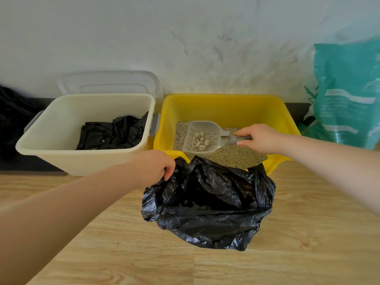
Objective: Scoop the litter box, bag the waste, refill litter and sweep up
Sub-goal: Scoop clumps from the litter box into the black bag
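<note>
A yellow litter box (226, 103) with sandy litter (230, 155) stands against the wall. My right hand (261, 138) grips the handle of a grey slotted scoop (202, 136), held just above the litter with pale clumps in its bowl. An open black rubbish bag (207, 204) sits on the floor in front of the box. My left hand (154, 167) pinches the bag's left rim and holds it up. Small pale clumps show inside the bag.
A cream plastic bin (82, 157) with black bags (113, 132) inside stands left of the litter box, its clear lid (111, 83) leaning on the wall. A teal litter sack (347, 95) stands at right. More black plastic (12, 116) lies far left. Wooden floor (205, 264) in front.
</note>
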